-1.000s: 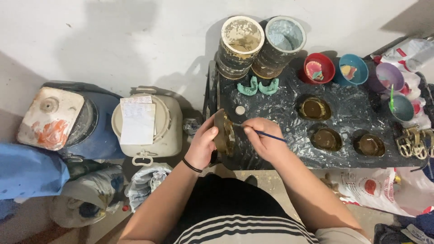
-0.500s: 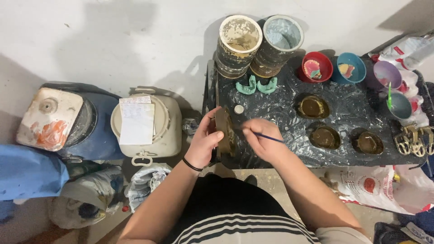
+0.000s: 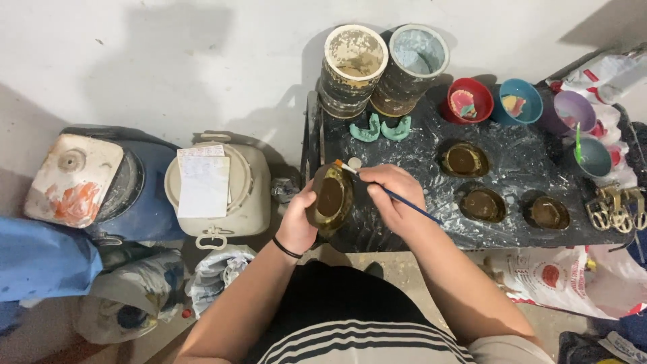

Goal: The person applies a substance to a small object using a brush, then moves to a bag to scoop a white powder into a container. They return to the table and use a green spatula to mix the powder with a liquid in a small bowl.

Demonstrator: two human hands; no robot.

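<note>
- Left hand (image 3: pixel 298 222) grips a brass-coloured oval dish (image 3: pixel 331 197) from below, above the near-left corner of the dark surface (image 3: pixel 418 168); the hollow tilts up toward the head camera.
- Right hand (image 3: pixel 394 199) pinches a thin blue-handled brush (image 3: pixel 387 192), just right of the dish.
- Brush's long axis slants from lower right to upper left; its orange-banded tip sits at the dish's upper rim.
- Right hand is nearer the hollow.
</note>
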